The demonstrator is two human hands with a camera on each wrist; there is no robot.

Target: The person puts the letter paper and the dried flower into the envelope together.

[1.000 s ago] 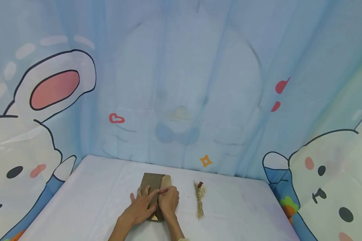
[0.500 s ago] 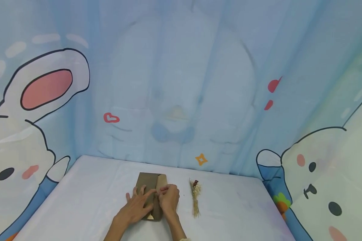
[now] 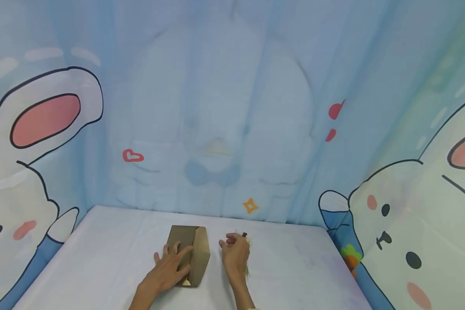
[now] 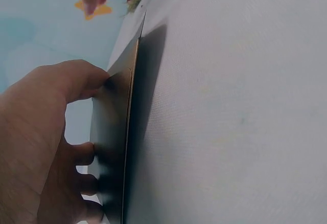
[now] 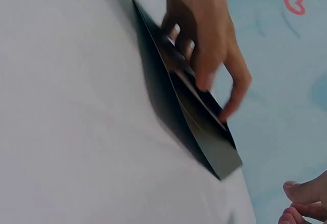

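A brown paper envelope [image 3: 200,258] lies on the white table, its flap on the right side standing partly lifted. My left hand [image 3: 165,270] rests on it with spread fingertips pressing the front; the left wrist view shows thumb and fingers touching the envelope's face [image 4: 113,127]. In the right wrist view the opening [image 5: 220,155] gapes along the flap. My right hand [image 3: 235,255] is apart from the envelope, its fingers loosely bent with nothing seen between them. It hovers beside and partly over a small bunch of dried flowers [image 3: 245,235], hiding most of the stems.
A white cloth covers the table [image 3: 294,267]. Behind it hangs a light blue curtain [image 3: 217,107] printed with white cartoon rabbits, which also borders the left and right sides.
My right hand has let go of the envelope's flap and moved right to the dried flowers. The flap now stands wider. My left hand stays on the envelope; the head view has shifted slightly.
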